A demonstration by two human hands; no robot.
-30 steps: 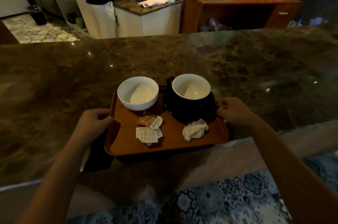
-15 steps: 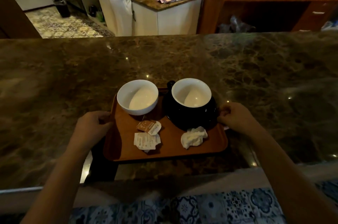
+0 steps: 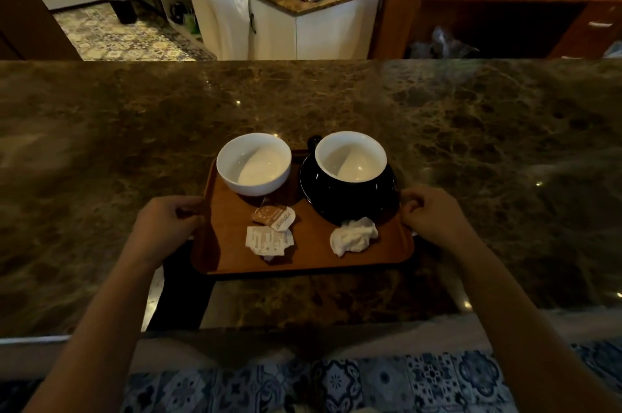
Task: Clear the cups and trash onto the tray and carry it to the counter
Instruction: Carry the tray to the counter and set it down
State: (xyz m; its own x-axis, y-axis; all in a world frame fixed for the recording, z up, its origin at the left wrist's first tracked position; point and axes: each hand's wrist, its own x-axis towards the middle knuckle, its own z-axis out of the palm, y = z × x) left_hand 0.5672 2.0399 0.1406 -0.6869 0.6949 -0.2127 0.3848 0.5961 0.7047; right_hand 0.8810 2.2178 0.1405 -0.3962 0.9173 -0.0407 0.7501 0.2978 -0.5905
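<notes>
In the middle of the frame a brown tray (image 3: 387, 251) lies on the dark marble bench (image 3: 134, 129). The left hand (image 3: 165, 227) grips its left edge and the right hand (image 3: 432, 215) its right edge. On the tray, a white cup (image 3: 254, 163) stands at upper left, a black cup (image 3: 350, 173) with a white inside on a black saucer (image 3: 336, 207) at upper right. Torn packets (image 3: 271, 230) lie lower centre, a crumpled napkin (image 3: 353, 235) lower right.

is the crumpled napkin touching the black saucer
Cannot tell. In the head view the crumpled napkin meets the black saucer edge in dim light, with no plain contact or gap.
</notes>
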